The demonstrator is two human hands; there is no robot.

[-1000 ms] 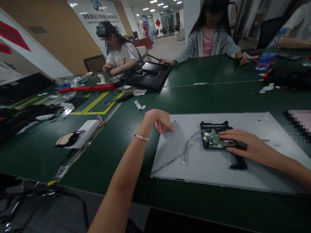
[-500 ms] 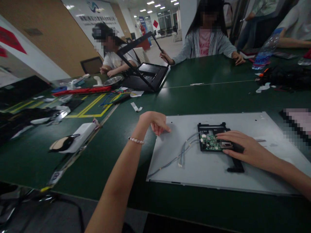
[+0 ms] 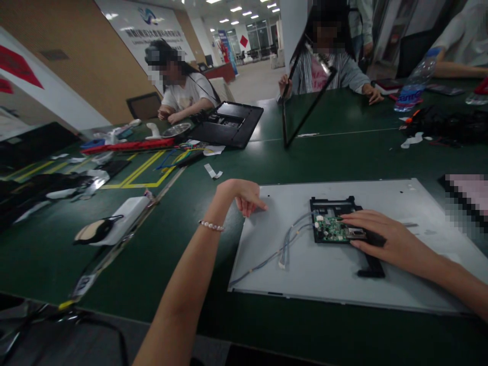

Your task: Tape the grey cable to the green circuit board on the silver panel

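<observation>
A flat grey-white display panel [image 3: 282,274] lies on the green table. My left hand [image 3: 248,197], wrist sharply bent and fingers curled, grips the panel's far left corner; some fingertips are hidden. On the panel rests a black plastic bracket [image 3: 370,273] carrying a green circuit board [image 3: 331,229]. My right hand [image 3: 381,234] is laid over the bracket's right part, thumb and fingers around it near a metal connector, covering some of it. Thin grey cables [image 3: 284,250] run from the board leftward across the panel to its near left corner.
Across the table a person holds a thin black frame [image 3: 305,117]. A black plastic housing [image 3: 236,122] lies beside it. Another person sits at the far left. A bottle [image 3: 412,91] stands far right; a white box [image 3: 127,216] lies left. Paper scraps [image 3: 212,171] lie beyond the panel.
The person opposite has moved the black frame rightward, away from the black housing, and now holds it upright. My hands and the panel keep their places; the view has shifted slightly.
</observation>
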